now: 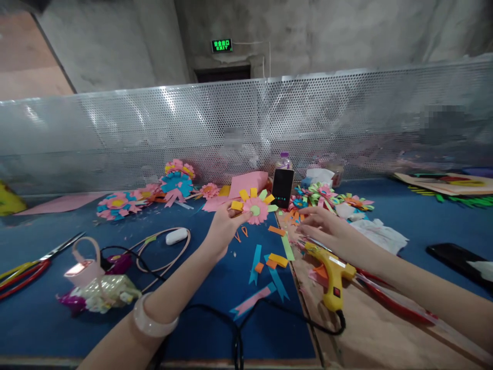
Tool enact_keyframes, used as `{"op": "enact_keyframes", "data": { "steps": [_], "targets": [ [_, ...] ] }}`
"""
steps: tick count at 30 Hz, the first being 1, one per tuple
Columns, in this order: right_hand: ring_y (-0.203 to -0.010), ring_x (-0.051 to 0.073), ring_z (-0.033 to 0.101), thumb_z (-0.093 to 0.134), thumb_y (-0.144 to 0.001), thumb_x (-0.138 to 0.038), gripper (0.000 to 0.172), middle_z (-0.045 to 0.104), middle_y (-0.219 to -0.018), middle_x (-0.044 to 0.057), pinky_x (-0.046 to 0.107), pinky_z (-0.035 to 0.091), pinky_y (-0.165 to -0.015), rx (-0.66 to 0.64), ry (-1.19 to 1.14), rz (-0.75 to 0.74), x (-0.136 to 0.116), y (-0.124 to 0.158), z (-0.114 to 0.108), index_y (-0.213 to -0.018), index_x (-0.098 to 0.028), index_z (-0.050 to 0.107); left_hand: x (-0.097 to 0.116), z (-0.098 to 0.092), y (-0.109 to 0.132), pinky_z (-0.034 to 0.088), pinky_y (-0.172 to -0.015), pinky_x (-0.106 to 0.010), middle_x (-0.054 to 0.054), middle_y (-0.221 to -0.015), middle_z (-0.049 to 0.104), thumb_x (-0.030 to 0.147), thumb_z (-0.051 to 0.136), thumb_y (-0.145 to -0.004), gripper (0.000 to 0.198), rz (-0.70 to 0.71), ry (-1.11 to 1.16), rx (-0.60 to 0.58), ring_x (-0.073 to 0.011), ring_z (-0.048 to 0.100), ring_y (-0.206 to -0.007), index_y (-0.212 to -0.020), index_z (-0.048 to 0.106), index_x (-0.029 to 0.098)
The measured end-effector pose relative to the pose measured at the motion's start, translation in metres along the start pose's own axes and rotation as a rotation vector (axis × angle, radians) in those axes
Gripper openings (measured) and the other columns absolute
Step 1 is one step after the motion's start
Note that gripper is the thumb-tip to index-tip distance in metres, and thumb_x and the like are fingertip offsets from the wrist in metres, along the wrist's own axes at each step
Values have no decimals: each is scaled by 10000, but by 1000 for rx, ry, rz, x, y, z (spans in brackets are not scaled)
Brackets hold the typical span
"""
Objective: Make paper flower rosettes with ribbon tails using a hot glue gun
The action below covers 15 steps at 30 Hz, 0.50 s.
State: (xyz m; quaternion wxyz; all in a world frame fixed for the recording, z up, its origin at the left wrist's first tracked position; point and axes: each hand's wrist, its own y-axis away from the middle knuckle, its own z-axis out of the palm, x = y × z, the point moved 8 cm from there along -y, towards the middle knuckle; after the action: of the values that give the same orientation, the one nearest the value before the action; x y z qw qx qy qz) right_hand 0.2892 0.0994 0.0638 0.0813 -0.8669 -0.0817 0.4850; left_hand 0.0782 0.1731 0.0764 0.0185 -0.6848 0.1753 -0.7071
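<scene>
My left hand [222, 228] pinches the edge of a paper flower [259, 211], pink with a green centre and yellow and green strips fanning from its upper side. To the right, my right hand [323, 227] reaches over small orange paper pieces [296, 218] with its fingers apart; I see nothing held in them. Just below that hand lies a yellow hot glue gun [333, 275], its black cord running left across the table. Between the hands are loose paper strips, among them a blue strip [255, 264], a yellow strip [278, 260] and a green strip [287, 246].
Finished paper flowers [117, 204] line the back left, with more flowers [325, 195] at back right. A phone [283, 187] leans against a bottle [284, 161]. Scissors [42, 262] and a charging cable [169, 264] lie left; a black phone [458, 259] and crumpled tissue [379, 235] lie right.
</scene>
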Motion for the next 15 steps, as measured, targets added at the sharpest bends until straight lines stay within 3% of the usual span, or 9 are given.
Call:
{"op": "enact_keyframes", "data": {
  "steps": [3,4,7,8,10,12,15],
  "targets": [
    [-785,224,645,503,-855,-336,308,670,-939,57,370,518,-681,73,251,-108,5,36,-13,-1151,-252,500,-4,3,1,468,-803,-333,-34,-854,695,231,727,-651,352,-22,-28,-11,-184,646,-808,-965,583,164],
    [-729,222,650,483,-858,-318,240,680,-897,57,343,521,-591,138,415,-214,1,53,-18,-1083,-277,555,-6,5,2,470,-802,-340,-37,-836,696,230,723,-653,336,-35,-43,-21,-189,647,-801,-951,586,158],
    [-748,274,669,564,-774,-305,137,702,-867,62,363,544,-584,186,519,-299,14,97,-21,-886,-303,643,-17,9,3,479,-774,-346,-42,-800,693,236,712,-664,292,-83,-116,-36,-201,650,-792,-911,585,148],
    [-701,253,677,562,-790,-308,144,708,-843,48,330,552,-549,182,621,-330,18,109,-18,-909,-308,643,-22,9,3,482,-760,-340,-41,-804,692,241,711,-663,293,-98,-148,-35,-201,650,-791,-909,579,150],
    [-609,235,676,523,-823,-324,175,715,-793,54,287,527,-434,281,748,-265,32,126,-20,-940,-277,643,-33,8,2,489,-731,-329,-40,-816,690,253,711,-659,317,-124,-220,-33,-199,650,-781,-916,555,152],
    [-564,230,672,468,-854,-325,220,714,-743,63,278,515,-411,327,797,-179,45,133,-18,-928,-247,660,-46,6,0,494,-710,-323,-45,-805,688,267,707,-656,351,-147,-305,-39,-201,654,-766,-931,524,148],
    [-474,195,638,458,-859,-301,242,697,-665,56,247,464,-376,251,815,-104,58,127,1,-830,-243,691,-62,5,-3,501,-697,-333,-55,-772,685,305,688,-670,410,-169,-452,-76,-219,664,-746,-989,500,130]
  ]
}}
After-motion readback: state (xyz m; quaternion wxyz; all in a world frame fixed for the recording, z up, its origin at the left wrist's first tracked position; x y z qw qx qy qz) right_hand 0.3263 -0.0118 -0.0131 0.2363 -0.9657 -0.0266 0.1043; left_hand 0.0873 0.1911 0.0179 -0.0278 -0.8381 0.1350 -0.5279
